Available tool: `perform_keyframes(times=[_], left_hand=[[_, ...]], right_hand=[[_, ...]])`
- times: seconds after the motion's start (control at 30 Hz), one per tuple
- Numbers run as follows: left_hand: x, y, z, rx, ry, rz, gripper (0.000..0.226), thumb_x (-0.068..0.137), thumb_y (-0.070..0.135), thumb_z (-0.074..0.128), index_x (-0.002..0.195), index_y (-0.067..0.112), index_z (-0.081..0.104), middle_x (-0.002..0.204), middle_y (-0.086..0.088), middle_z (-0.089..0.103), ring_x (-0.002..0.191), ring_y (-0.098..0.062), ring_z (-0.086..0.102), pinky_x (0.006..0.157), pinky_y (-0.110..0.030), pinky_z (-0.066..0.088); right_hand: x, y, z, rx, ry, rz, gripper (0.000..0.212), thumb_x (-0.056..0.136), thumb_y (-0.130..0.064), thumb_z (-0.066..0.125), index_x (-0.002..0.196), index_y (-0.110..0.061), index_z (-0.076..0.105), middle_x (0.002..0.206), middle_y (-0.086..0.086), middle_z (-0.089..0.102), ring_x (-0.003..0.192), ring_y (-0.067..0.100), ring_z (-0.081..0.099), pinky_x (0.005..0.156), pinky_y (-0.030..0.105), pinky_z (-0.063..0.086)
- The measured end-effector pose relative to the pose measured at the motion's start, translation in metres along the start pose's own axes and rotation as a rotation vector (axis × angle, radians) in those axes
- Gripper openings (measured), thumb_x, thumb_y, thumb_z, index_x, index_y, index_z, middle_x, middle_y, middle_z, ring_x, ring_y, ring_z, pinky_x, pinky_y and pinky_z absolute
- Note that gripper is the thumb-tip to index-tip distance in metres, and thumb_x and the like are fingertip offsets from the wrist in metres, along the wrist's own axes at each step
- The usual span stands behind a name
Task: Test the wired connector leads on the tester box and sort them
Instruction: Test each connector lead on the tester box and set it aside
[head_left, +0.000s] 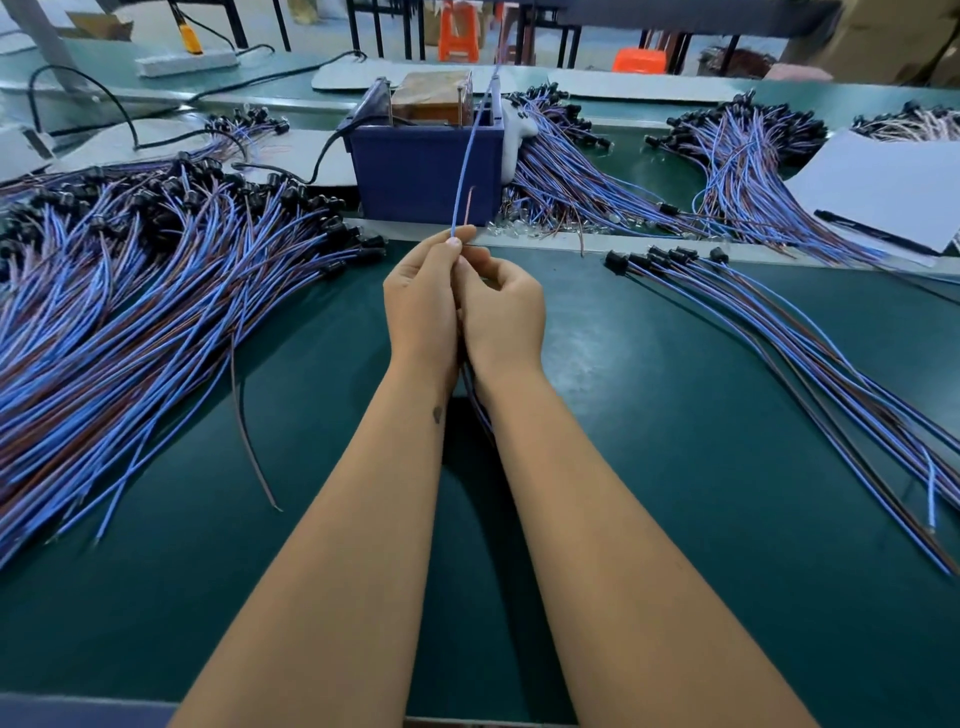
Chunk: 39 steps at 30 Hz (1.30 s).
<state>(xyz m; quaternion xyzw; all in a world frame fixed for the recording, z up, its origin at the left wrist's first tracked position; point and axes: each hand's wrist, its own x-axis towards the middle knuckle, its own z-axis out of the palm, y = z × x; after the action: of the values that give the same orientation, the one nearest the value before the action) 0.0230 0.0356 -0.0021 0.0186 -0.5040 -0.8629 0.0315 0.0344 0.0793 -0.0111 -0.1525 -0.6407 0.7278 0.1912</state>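
We see both hands together mid-bench: left hand (423, 301) pinches a blue wire (470, 150) that runs up to the blue box (421, 171); right hand (501, 306) curls around the same lead, brown wire (469, 208) sticking up. Big wire pile (130, 291) lies left, smaller row (779, 332) right.

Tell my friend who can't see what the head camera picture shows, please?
Two bare hands meet over a green table; the left hand pinches a thin blue wire that runs up to a dark blue tester box, with the right hand curled close beside it. A big heap of blue and brown leads lies left, a smaller row right.
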Motion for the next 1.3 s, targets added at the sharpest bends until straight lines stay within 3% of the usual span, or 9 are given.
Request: perform_keyframes(times=[0.17, 0.27, 0.37, 0.4, 0.5, 0.57, 0.77, 1.1, 1.3], left_hand=[[0.000, -0.002, 0.001, 0.105, -0.042, -0.003, 0.027, 0.096, 0.008, 0.050, 0.082, 0.017, 0.071, 0.076, -0.001, 0.068, 0.063, -0.015, 0.057, 0.051, -0.025, 0.043], [-0.002, -0.002, 0.002, 0.181, -0.050, 0.022, 0.029, 0.096, 0.007, 0.050, 0.079, 0.019, 0.071, 0.064, 0.001, 0.060, 0.051, -0.010, 0.053, 0.044, -0.019, 0.043], [-0.004, -0.003, 0.003, 0.180, -0.049, 0.052, 0.029, 0.097, 0.006, 0.050, 0.080, 0.019, 0.070, 0.060, 0.012, 0.064, 0.052, -0.003, 0.058, 0.046, -0.016, 0.045], [-0.005, -0.003, 0.003, 0.182, -0.046, 0.059, 0.028, 0.097, 0.006, 0.050, 0.081, 0.019, 0.070, 0.060, 0.012, 0.063, 0.053, -0.003, 0.058, 0.047, -0.016, 0.045], [-0.006, -0.002, 0.002, 0.169, -0.014, 0.062, 0.026, 0.097, 0.008, 0.052, 0.085, 0.020, 0.071, 0.067, 0.004, 0.059, 0.057, -0.008, 0.054, 0.050, -0.018, 0.044], [-0.005, 0.000, -0.002, 0.171, 0.027, 0.071, 0.026, 0.097, 0.009, 0.052, 0.086, 0.021, 0.072, 0.071, 0.001, 0.055, 0.063, -0.011, 0.050, 0.053, -0.021, 0.044], [0.007, 0.012, -0.022, 0.243, 0.228, 0.060, 0.022, 0.097, 0.013, 0.052, 0.086, 0.020, 0.070, 0.065, 0.007, 0.059, 0.056, -0.007, 0.053, 0.053, -0.018, 0.042], [0.012, 0.013, -0.025, 0.263, 0.263, 0.014, 0.023, 0.095, 0.010, 0.051, 0.083, 0.018, 0.069, 0.062, 0.007, 0.058, 0.048, -0.005, 0.048, 0.049, -0.018, 0.040], [0.012, 0.014, -0.027, 0.230, 0.268, 0.002, 0.022, 0.096, 0.013, 0.052, 0.086, 0.019, 0.070, 0.063, 0.008, 0.058, 0.050, -0.005, 0.049, 0.050, -0.019, 0.041]], right_hand=[[0.004, -0.004, -0.016, 0.062, -0.088, 0.060, 0.014, 0.089, -0.010, 0.066, 0.075, -0.012, 0.068, 0.056, -0.007, 0.061, 0.044, 0.000, 0.051, 0.046, 0.016, 0.041], [0.002, -0.005, -0.024, 0.036, -0.115, 0.030, 0.010, 0.090, -0.007, 0.065, 0.082, -0.006, 0.070, 0.062, -0.002, 0.064, 0.053, 0.005, 0.055, 0.052, 0.020, 0.046], [-0.001, -0.006, -0.027, 0.018, -0.103, -0.010, 0.008, 0.091, -0.006, 0.063, 0.091, -0.003, 0.070, 0.082, 0.013, 0.070, 0.073, 0.018, 0.063, 0.075, 0.039, 0.056], [-0.002, -0.006, -0.027, -0.016, -0.093, -0.037, 0.008, 0.091, -0.006, 0.062, 0.089, -0.005, 0.070, 0.083, 0.013, 0.071, 0.074, 0.018, 0.064, 0.075, 0.039, 0.056], [-0.004, -0.007, -0.028, -0.091, -0.079, -0.106, 0.016, 0.093, -0.006, 0.060, 0.081, -0.014, 0.066, 0.076, 0.007, 0.069, 0.066, 0.014, 0.064, 0.065, 0.028, 0.055], [-0.003, -0.008, -0.029, -0.094, -0.057, -0.113, 0.018, 0.094, -0.006, 0.058, 0.081, -0.017, 0.064, 0.074, 0.005, 0.068, 0.063, 0.013, 0.062, 0.065, 0.028, 0.054], [-0.003, -0.011, -0.033, 0.015, 0.015, -0.126, 0.012, 0.095, -0.006, 0.057, 0.088, -0.013, 0.064, 0.068, 0.005, 0.063, 0.055, 0.009, 0.055, 0.054, 0.015, 0.045], [-0.001, -0.020, -0.040, 0.109, 0.039, -0.187, 0.013, 0.094, -0.005, 0.060, 0.088, -0.013, 0.068, 0.064, 0.004, 0.059, 0.054, 0.005, 0.054, 0.053, 0.015, 0.044], [0.003, -0.014, -0.040, 0.037, 0.023, -0.164, 0.014, 0.095, -0.006, 0.060, 0.088, -0.017, 0.067, 0.061, 0.000, 0.059, 0.054, 0.004, 0.054, 0.055, 0.017, 0.046]])
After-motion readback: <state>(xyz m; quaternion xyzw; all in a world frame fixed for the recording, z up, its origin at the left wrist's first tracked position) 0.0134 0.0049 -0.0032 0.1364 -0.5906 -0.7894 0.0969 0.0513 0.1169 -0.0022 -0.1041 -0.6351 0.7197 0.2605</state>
